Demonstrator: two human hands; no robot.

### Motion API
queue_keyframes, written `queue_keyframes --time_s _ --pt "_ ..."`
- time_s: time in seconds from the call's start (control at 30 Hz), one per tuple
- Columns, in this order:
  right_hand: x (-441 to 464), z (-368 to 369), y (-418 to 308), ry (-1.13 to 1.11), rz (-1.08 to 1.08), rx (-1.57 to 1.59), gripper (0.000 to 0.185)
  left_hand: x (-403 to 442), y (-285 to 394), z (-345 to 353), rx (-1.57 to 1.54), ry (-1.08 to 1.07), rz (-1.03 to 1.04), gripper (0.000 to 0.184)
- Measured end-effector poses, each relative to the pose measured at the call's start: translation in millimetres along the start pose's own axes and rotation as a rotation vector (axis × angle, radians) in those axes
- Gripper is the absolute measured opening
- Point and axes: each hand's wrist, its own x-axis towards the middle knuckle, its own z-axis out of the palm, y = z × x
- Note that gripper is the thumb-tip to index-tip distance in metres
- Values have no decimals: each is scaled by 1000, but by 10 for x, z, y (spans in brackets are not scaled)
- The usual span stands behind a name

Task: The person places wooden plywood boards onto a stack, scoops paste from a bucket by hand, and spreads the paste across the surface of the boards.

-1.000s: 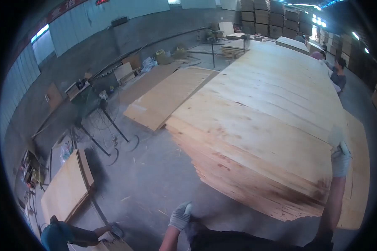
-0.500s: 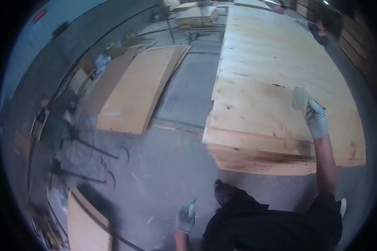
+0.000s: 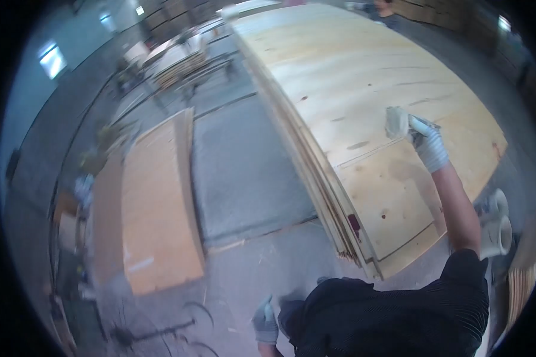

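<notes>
My right hand, in a pale striped glove, grips what looks like a putty knife with a broad whitish blade. It is over the top plywood sheet of a tall stack; whether the blade touches the wood I cannot tell. A seam line and several dark knots mark the sheet near the blade. Low by my body, my gloved left hand has its thumb raised and its fingers curled, apart from the stack. Anything inside those fingers is too blurred to make out.
Left of the stack, a lower pile of brown boards lies on the grey floor. White buckets stand at the right. More boards are stacked farther back. Another person is beyond the stack's far edge.
My view has turned, so the plywood stack now slants and its long left side shows. My right hand with the putty knife stays over the top sheet. Buckets have come into view.
</notes>
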Motion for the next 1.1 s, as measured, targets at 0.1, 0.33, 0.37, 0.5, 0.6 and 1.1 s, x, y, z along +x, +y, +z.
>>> queue_keyframes --time_s 0.1,0.33,0.37,0.5,0.6,1.1 --pt "-72 243 -126 169 -8 -151 34 938 -124 -427 -45 -114 -36 47" --pt "-616 40 -332 603 -18 -321 30 3308 272 -296 21 -499 488 40" --pt "-672 -76 -417 642 -6 -355 30 3557 644 -149 42 -554 612 38" --pt "-710 -624 -677 781 -17 -475 32 4225 1970 752 -92 -726 1280 46" --pt "-542 -1144 -685 957 -99 -565 27 4489 2795 1526 -104 -621 1553 50" --pt "2078 -3317 -84 740 613 -1568 20 5112 3398 2992 277 -998 1321 56"
